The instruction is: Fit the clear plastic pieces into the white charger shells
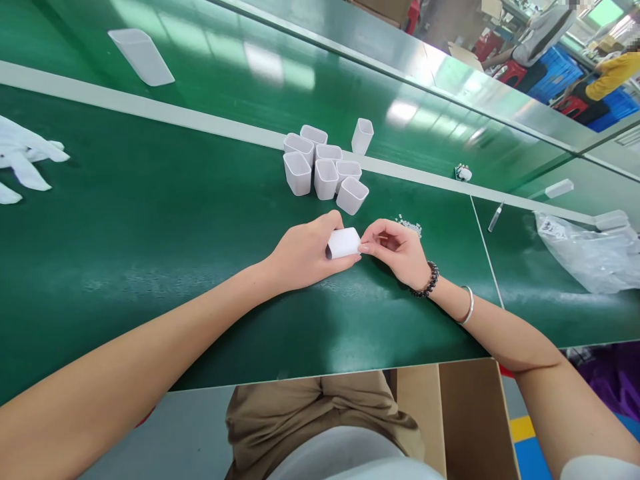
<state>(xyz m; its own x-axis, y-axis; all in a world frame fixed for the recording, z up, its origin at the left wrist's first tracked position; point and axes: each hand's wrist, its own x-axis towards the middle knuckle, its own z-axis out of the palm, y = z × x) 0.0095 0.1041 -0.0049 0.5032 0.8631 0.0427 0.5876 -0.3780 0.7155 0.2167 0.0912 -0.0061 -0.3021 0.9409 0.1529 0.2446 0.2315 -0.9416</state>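
Note:
My left hand (313, 252) is wrapped round a small white plastic cup (345, 243), which lies on its side in the grip. At the cup's right end, the thumb and fingers of my right hand (397, 248) are pinched together, touching it. Whatever sits between those fingertips is too small to make out. Just beyond my right hand lies a little heap of small clear pieces (410, 225), partly hidden by the hand. Several similar white cups (326, 179) stand upright in a cluster ahead of my hands, and a single cup (363, 137) stands behind them.
White gloves (25, 157) lie at the far left. A white tapered piece (143, 57) rests at the back left. Toward the right are a pen-like tool (495, 217) and a clear plastic bag (590, 250). An open cardboard box (475, 420) stands below the table edge. Other people sit at the back right.

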